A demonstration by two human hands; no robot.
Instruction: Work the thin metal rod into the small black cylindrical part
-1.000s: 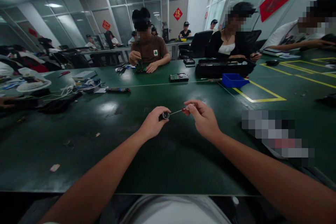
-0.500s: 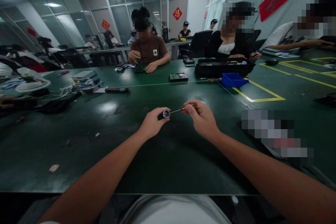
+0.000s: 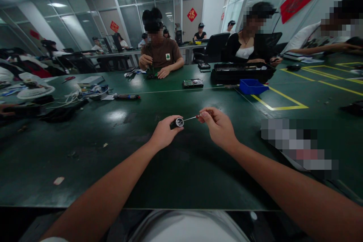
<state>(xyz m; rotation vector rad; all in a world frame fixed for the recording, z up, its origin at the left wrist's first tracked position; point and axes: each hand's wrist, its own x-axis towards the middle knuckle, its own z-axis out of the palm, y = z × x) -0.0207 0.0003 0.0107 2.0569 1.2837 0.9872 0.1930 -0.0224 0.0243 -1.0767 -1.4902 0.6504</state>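
Note:
My left hand (image 3: 164, 132) is closed round a small black cylinder with a pale ring at its open end (image 3: 179, 122), which faces me. What kind of part it is I cannot make out. Between thumb and fingers, my right hand (image 3: 219, 126) grips a screwdriver (image 3: 190, 118) with a reddish handle and a thin metal shaft. The shaft points left, and its tip reaches the mouth of the cylinder. Most of the handle is hidden by my fingers. Both hands are held above the green table (image 3: 181, 174).
A blue bin (image 3: 253, 86) stands beside a long black case (image 3: 243, 72) at the back right. A hard drive (image 3: 193, 83) lies ahead, and a dark pen-shaped tool (image 3: 126, 97) lies to the left. Co-workers sit across the table. A blurred-out object (image 3: 296, 145) lies right.
The cylinder has turned slightly in my left hand, so more of its dark side shows. The screwdriver has shifted very little; its tip stays at the opening.

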